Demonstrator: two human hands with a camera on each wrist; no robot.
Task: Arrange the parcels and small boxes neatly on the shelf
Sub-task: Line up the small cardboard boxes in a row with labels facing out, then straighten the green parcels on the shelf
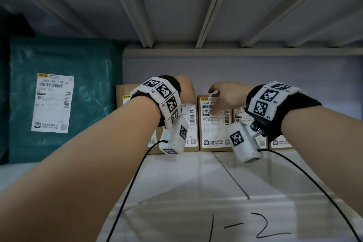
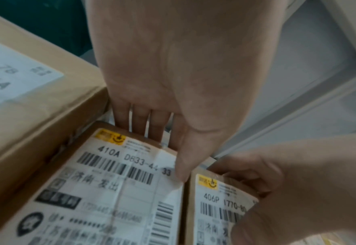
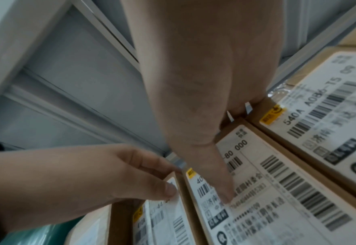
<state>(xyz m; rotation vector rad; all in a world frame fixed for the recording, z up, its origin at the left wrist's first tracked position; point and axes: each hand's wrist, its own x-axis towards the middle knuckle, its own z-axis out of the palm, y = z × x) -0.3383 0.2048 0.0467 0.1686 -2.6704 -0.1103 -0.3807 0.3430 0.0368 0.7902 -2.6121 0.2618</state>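
Left hand (image 2: 172,74) fingers clamp box 410A (image 2: 114,190) top; right hand (image 3: 204,82) clamps box 406P (image 3: 256,190).

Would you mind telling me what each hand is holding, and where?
Left hand grips the 410A box by its top edge; right hand grips the 406P box by its top edge.

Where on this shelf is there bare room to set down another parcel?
The front of the shelf board, before the row of small boxes and beside the marking 1-2, is bare. The back is crowded: a green parcel at left, boxes side by side, with the left hand and right hand on their tops.
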